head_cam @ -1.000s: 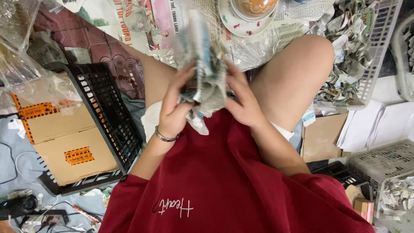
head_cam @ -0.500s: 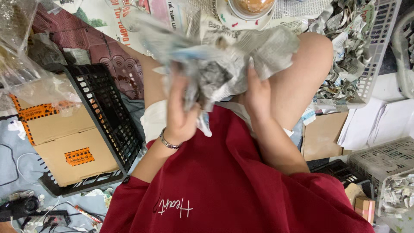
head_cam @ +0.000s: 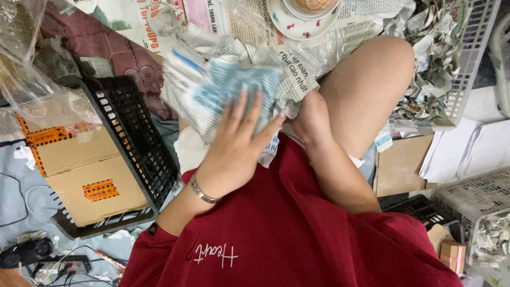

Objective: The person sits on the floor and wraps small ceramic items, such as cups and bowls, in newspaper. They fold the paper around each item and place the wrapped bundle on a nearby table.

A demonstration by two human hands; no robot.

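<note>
A crumpled newspaper sheet [head_cam: 228,87] is spread over my lap and left knee. My left hand [head_cam: 234,143], with a metal bracelet on the wrist, lies flat on the sheet with fingers spread, pressing on it. My right hand [head_cam: 311,119] is closed on the sheet's right edge beside my bare right knee, and its fingers are mostly hidden under the paper. More newspaper [head_cam: 340,37] covers the floor ahead of my knees.
A black plastic crate [head_cam: 133,138] holding a cardboard box [head_cam: 79,170] with orange labels stands at the left. A white basket [head_cam: 467,64] of crumpled paper wads sits at the upper right. A patterned plate [head_cam: 287,24] and a glass [head_cam: 162,18] lie ahead. A grey basket [head_cam: 473,194] is at the lower right.
The newspaper went from a bunched wad held upright between both hands to an opened sheet shifted left. My left hand now lies flat on top of it.
</note>
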